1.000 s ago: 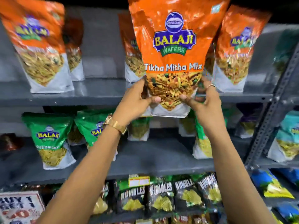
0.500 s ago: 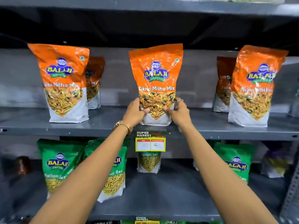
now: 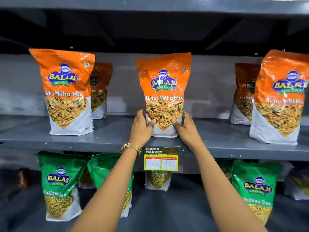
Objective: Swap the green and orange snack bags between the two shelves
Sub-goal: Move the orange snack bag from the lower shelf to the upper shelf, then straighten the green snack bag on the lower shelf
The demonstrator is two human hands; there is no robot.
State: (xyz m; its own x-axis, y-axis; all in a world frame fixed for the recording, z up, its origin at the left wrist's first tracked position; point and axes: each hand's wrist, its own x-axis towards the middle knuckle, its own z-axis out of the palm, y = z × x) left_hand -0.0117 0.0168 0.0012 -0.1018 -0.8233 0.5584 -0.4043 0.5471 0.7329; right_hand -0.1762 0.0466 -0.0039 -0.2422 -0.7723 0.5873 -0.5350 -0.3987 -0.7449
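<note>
An orange snack bag [image 3: 163, 84] stands upright in the middle of the upper grey shelf [image 3: 110, 139]. My left hand [image 3: 141, 128] grips its lower left side and my right hand [image 3: 187, 128] its lower right side, thumbs on the front. More orange bags stand on the same shelf: one at the left [image 3: 66, 91] with another behind it [image 3: 100, 91], one at the right [image 3: 280, 97] with another behind it [image 3: 244, 94]. On the lower shelf [image 3: 175, 206] stand green snack bags, at the left [image 3: 58, 185], behind my left forearm [image 3: 107, 171] and at the right [image 3: 255, 190].
A yellow price tag [image 3: 161, 159] hangs from the upper shelf's front edge, below the held bag. A small green bag [image 3: 158, 180] sits at the back of the lower shelf behind the tag. A darker shelf [image 3: 150, 4] runs overhead.
The orange bag went from held high and close to the camera to standing on the upper shelf. Both hands stayed on its base and slid slightly to its sides.
</note>
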